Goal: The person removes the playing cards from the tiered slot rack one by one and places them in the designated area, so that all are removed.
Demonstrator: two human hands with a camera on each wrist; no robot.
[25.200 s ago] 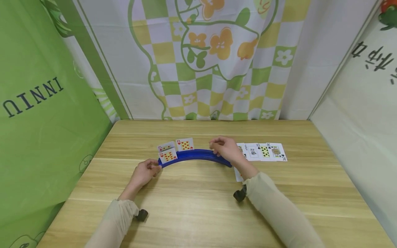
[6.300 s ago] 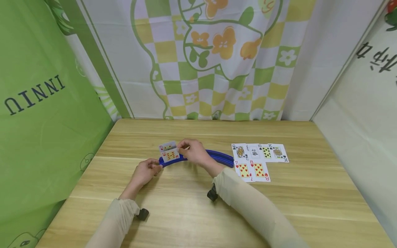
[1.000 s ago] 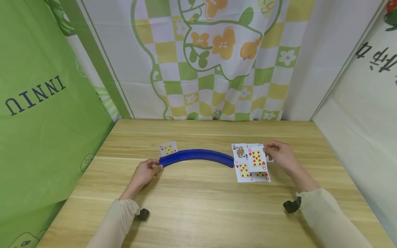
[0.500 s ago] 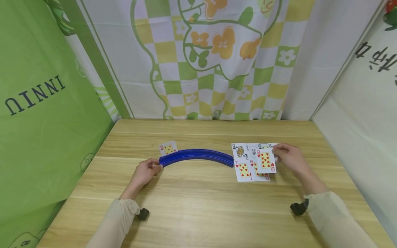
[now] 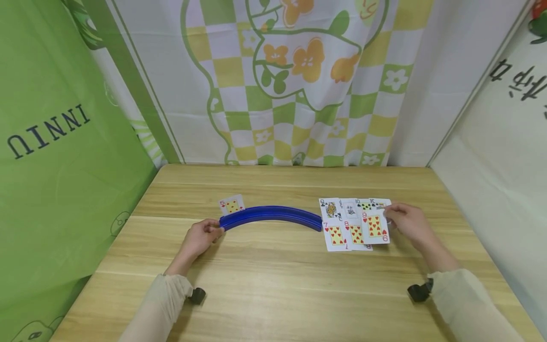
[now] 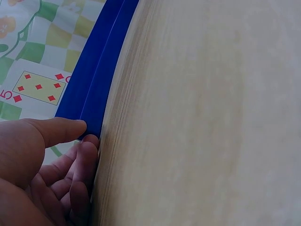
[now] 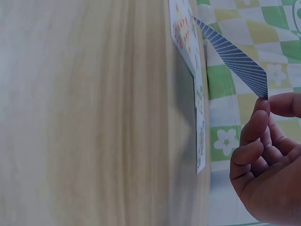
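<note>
My left hand [image 5: 202,239] pinches the left end of a curved blue card holder [image 5: 271,213]; the left wrist view shows its fingertips on the holder's tip [image 6: 96,89]. One playing card, the five of diamonds [image 5: 232,205], stands in the holder near that end. By its upper right corner, my right hand [image 5: 408,223] pinches the nine of hearts [image 5: 375,227], held above the table and partly over the eight of hearts [image 5: 355,233]. From the right wrist view, the nine's striped back [image 7: 240,61] shows, tilted and apart from the cards beneath.
Right of the holder, the seven of hearts [image 5: 335,234] lies beside the eight. Behind them is an overlapping row with a queen [image 5: 331,209], a joker-like card [image 5: 350,209], a ten [image 5: 365,206] and a king. A patterned curtain [image 5: 299,118] hangs behind the wooden table [image 5: 265,285].
Earlier, the nine of hearts stood in the holder and an eight was there too. Over the last second, my right hand has carried the nine rightward and toward me. My left hand stays put.
</note>
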